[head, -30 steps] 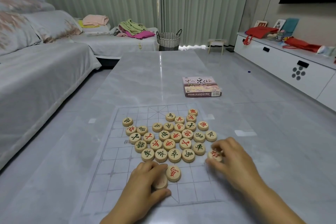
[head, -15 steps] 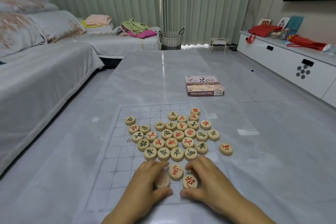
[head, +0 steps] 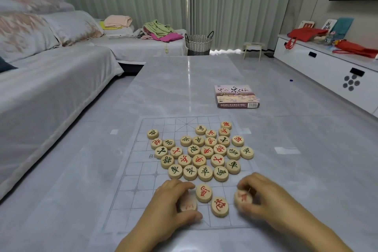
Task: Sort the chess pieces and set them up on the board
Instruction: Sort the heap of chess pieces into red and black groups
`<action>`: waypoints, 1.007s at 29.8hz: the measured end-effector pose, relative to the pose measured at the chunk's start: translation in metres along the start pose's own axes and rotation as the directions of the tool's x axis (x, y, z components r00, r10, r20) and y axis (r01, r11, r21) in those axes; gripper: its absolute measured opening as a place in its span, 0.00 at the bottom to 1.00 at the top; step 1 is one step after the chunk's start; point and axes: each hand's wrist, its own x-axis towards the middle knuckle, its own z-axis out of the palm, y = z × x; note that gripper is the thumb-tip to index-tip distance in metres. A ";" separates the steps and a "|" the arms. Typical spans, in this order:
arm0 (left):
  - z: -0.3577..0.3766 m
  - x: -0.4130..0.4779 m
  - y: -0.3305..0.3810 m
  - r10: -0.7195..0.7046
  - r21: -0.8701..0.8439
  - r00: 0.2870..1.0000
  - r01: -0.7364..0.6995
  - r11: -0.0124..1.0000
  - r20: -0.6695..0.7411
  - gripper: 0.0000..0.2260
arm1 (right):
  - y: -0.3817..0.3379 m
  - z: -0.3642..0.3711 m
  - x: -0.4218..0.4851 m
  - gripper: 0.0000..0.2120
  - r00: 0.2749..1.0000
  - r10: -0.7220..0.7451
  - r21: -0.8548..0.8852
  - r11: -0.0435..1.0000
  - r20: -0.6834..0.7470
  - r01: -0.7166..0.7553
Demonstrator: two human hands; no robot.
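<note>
Two loose discs with red lettering lie face up in the lower centre of the frame, between the hands: first red disc (head: 204,193) and, just beside it to the lower right, second red disc (head: 219,206).

Left hand (head: 169,204), lower centre: fingers curled over a covered disc (head: 188,203), thumb along its near edge. Its reddish lettering is blurred.

Right hand (head: 263,200), lower right: fingers and thumb bent round a pinched disc (head: 242,198) with a red mark, at the right edge of the board (head: 131,196). Cannot tell whether it is lifted or resting.

Main cluster (head: 202,149), mid-frame: red and dark lettering mixed, unsorted, discs packed close on the board's middle and far half.

Board: thin clear gridded sheet, flat on the grey table (head: 173,80). Game box (head: 236,96) lies above and right of the cluster, off the board.
</note>
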 end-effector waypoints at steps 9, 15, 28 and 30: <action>0.005 0.007 -0.009 0.002 -0.026 0.971 -0.008 1.000 -0.239 0.34 | -0.009 -0.004 0.037 0.16 0.989 0.087 0.031 0.996 -0.119 -0.084; 0.003 0.007 -0.010 0.103 0.102 0.985 -0.090 0.991 -0.136 0.32 | -0.034 0.004 0.095 0.12 0.975 0.164 -0.250 0.948 -0.149 -0.197; 0.011 0.001 0.001 0.263 0.102 0.961 -0.271 0.957 0.084 0.29 | -0.017 -0.011 0.019 0.11 0.985 0.166 -0.115 0.979 -0.048 -0.171; 0.012 0.000 0.003 0.246 0.029 0.969 -0.246 0.969 0.032 0.28 | -0.005 0.001 0.007 0.11 0.982 0.184 0.034 0.982 0.032 -0.185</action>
